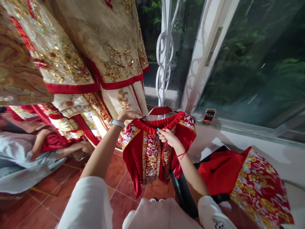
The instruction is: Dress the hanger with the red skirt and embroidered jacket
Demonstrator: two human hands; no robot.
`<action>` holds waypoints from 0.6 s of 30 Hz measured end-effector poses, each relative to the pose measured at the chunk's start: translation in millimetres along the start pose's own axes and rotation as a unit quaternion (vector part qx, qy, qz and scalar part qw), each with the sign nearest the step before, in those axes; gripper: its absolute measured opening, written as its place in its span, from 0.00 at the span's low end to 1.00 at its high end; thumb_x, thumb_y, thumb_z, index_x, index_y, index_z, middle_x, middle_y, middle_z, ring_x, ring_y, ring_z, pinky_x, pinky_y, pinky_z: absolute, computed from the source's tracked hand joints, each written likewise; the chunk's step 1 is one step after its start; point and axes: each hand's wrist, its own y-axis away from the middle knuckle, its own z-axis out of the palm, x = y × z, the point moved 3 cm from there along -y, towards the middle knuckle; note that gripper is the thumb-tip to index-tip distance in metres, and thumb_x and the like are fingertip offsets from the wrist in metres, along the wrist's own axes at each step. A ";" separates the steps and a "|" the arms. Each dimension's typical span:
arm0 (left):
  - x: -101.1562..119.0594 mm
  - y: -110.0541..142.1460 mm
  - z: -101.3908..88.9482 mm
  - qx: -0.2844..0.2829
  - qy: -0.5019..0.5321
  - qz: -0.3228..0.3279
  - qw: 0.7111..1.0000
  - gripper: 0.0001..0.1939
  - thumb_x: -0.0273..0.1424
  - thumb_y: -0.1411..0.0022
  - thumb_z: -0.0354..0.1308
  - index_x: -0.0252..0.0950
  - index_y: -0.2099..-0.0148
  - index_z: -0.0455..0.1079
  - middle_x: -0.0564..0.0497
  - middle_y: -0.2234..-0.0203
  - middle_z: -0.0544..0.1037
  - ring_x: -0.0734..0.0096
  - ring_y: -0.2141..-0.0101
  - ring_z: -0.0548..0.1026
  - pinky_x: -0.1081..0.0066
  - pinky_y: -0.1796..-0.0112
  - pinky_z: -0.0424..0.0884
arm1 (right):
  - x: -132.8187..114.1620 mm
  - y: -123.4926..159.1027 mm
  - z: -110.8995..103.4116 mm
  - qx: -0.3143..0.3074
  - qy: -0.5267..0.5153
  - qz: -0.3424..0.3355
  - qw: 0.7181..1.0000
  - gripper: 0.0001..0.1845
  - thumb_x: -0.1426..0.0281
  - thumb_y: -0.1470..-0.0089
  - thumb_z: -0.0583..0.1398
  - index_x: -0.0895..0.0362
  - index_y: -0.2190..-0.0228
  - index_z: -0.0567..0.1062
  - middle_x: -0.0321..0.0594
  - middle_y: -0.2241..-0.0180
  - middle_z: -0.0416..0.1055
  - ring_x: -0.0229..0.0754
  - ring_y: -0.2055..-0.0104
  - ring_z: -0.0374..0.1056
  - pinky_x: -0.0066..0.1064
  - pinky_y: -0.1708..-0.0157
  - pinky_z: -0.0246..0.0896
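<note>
A small red skirt with gold and silver embroidery hangs from a red hanger in front of me. My left hand is closed on the skirt's waistband at its left end, near the hanger. My right hand pinches the red fabric at the middle of the waistband, fingers curled. A white watch band sits on my left wrist and a red string on my right.
Cream and gold embroidered robes hang at the upper left. Another person in pale clothes is at the left. A red embroidered garment lies on a black chair at the right. Behind are a white scrolled metal grille and glass door.
</note>
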 end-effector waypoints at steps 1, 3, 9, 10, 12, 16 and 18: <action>-3.0 1.2 6.5 -0.025 0.003 0.001 1.000 0.14 0.37 0.36 0.56 0.34 0.71 0.72 0.54 0.80 0.75 0.72 0.73 0.72 0.73 0.68 0.71 | 1.0 0.1 -3.0 0.001 -0.001 -0.005 1.000 0.25 0.55 0.55 0.71 0.56 0.76 0.65 0.19 0.85 0.44 0.25 0.84 0.38 0.21 0.85 0.29; -6.7 6.0 17.2 -0.055 0.005 0.009 0.998 0.17 0.36 0.34 0.55 0.35 0.74 0.70 0.53 0.81 0.74 0.71 0.72 0.71 0.72 0.66 0.71 | 0.8 -1.5 -6.9 0.007 0.000 -0.013 1.000 0.24 0.56 0.54 0.71 0.56 0.76 0.65 0.19 0.85 0.45 0.25 0.85 0.39 0.21 0.85 0.30; 9.7 32.0 25.0 0.291 -0.096 0.038 0.951 0.15 0.29 0.30 0.46 0.36 0.70 0.67 0.44 0.68 0.76 0.63 0.64 0.72 0.67 0.59 0.67 | -26.4 -12.9 -5.4 0.042 0.036 -0.015 0.998 0.23 0.59 0.50 0.70 0.55 0.78 0.62 0.20 0.84 0.46 0.25 0.85 0.40 0.20 0.85 0.31; 12.4 39.7 26.7 0.361 -0.109 0.034 0.926 0.15 0.29 0.29 0.44 0.36 0.67 0.67 0.43 0.65 0.76 0.62 0.63 0.73 0.66 0.59 0.67 | -31.7 -12.4 -5.3 0.041 0.039 -0.029 0.998 0.23 0.59 0.50 0.70 0.55 0.78 0.63 0.21 0.84 0.47 0.25 0.85 0.41 0.20 0.85 0.31; 12.0 52.2 33.5 0.415 -0.120 0.017 0.902 0.14 0.30 0.28 0.43 0.37 0.65 0.67 0.42 0.63 0.75 0.61 0.61 0.73 0.65 0.58 0.67 | -36.0 -9.0 -6.7 0.042 0.034 -0.063 0.997 0.22 0.58 0.50 0.70 0.56 0.76 0.64 0.21 0.84 0.48 0.25 0.85 0.43 0.20 0.85 0.33; 0.0 66.0 48.2 0.374 -0.125 0.013 0.919 0.12 0.31 0.30 0.46 0.37 0.63 0.68 0.42 0.64 0.74 0.56 0.59 0.72 0.61 0.55 0.67 | -13.3 -4.0 -14.9 0.093 0.029 -0.048 0.994 0.23 0.56 0.52 0.69 0.55 0.77 0.63 0.21 0.85 0.48 0.25 0.85 0.42 0.20 0.85 0.31; 1.2 73.5 54.5 0.403 -0.121 0.046 0.906 0.11 0.29 0.31 0.46 0.36 0.58 0.70 0.40 0.60 0.73 0.53 0.55 0.71 0.56 0.52 0.66 | 1.6 -6.2 -16.8 0.102 0.034 -0.025 0.994 0.23 0.58 0.52 0.69 0.54 0.77 0.61 0.20 0.86 0.48 0.26 0.86 0.42 0.20 0.85 0.31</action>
